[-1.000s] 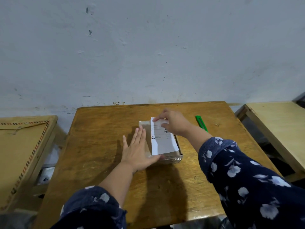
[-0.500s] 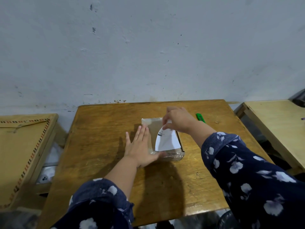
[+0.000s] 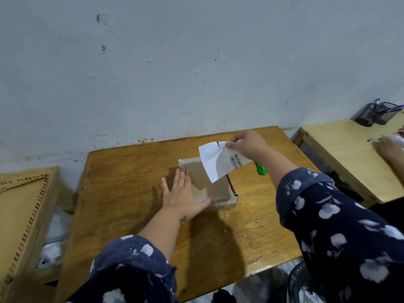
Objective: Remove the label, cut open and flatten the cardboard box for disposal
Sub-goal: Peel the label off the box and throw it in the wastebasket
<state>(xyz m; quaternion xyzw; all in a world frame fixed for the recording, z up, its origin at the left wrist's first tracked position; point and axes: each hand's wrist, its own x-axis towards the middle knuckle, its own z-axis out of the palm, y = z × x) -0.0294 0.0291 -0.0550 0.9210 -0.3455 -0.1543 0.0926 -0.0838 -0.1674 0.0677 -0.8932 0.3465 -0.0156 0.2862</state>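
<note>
A small brown cardboard box (image 3: 213, 184), wrapped in clear tape, lies flat in the middle of the wooden table (image 3: 122, 193). My left hand (image 3: 182, 195) rests flat on the box's left side, fingers straight and the thumb along its near edge. My right hand (image 3: 247, 144) pinches the top edge of a white shipping label (image 3: 215, 161), which hangs in the air above the box's far right corner, with barcodes visible on its lower right part. A green cutter (image 3: 261, 169) lies on the table just right of the box, partly hidden by my right forearm.
A pale wooden table (image 3: 349, 158) stands to the right with a dark pen holder (image 3: 373, 115) and another person's hand (image 3: 389, 149) on it. A patterned-edge board (image 3: 19, 206) sits at left. A plastic-lined bin (image 3: 303, 285) is below the table's near right corner.
My right hand has peeled the label off the box top and lifted it up and to the right. The left hand stays pressed on the box.
</note>
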